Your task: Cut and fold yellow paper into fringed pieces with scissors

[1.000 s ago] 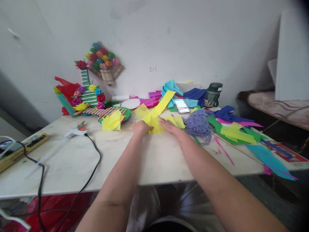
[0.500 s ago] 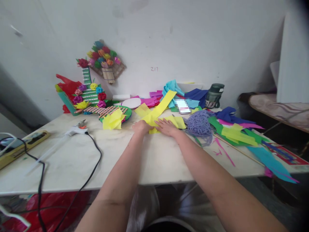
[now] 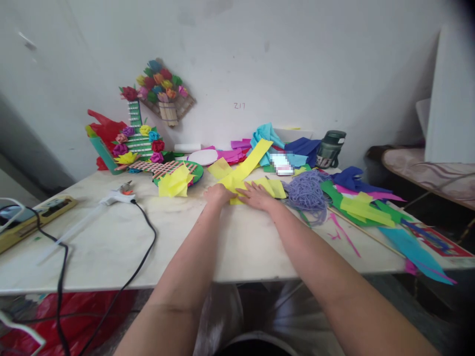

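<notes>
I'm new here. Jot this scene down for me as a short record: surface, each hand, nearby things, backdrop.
Surface: pale table
Left hand: at the yellow paper, its grip unclear
Right hand: fingers spread over the same paper
Right of the hands: tangled purple yarn
Left of the hands: white glue gun with a black cord
Backdrop: colourful flower bouquet against a pale wall

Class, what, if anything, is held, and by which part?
The right hand lies flat on yellow paper, gripping nothing; the left hand touches its near side, grip unclear.
</notes>
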Demonstrator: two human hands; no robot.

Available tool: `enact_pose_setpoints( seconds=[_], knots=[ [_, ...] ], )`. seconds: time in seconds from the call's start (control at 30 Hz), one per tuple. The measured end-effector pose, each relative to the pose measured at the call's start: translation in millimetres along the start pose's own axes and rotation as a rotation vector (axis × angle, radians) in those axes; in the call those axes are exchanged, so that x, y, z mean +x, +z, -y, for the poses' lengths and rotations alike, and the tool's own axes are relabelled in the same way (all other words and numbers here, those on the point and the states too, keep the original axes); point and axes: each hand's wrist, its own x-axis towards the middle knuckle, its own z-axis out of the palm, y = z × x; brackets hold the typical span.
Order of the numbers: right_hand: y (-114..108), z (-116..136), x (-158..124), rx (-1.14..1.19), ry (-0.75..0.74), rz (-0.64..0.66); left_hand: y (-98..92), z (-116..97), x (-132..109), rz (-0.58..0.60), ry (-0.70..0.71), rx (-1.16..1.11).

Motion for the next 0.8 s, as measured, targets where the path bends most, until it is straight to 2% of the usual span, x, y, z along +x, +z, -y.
enact_pose_setpoints(
  seconds=[0.1,0.23,0.33,0.7,0.8],
  knots=[
    [1.1,-1.0,0.4,-0.002,-0.010,0.003,-1.5,1.6,2.5,-0.004,-0.002,-0.013],
    [1.7,-1.8,1.7,-0.001,-0.008,0.013,-5.0,5.6,8.6,0.076,-0.013,-0.074],
    [1.3,-1.5,1.9,-0.003,-0.002,0.018,-6.6,8.1,9.9,0.099,0.040,-0.134],
    [0.2,0.9,1.1,-0.002,0.003,0.020,1.8,1.8,2.6,-0.066,0.206,-0.200],
    [1.6,0.3,3.1,-0.024,0.008,0.031,8.3,-2.0,2.7,-0.069,0.232,-0.234]
  ],
)
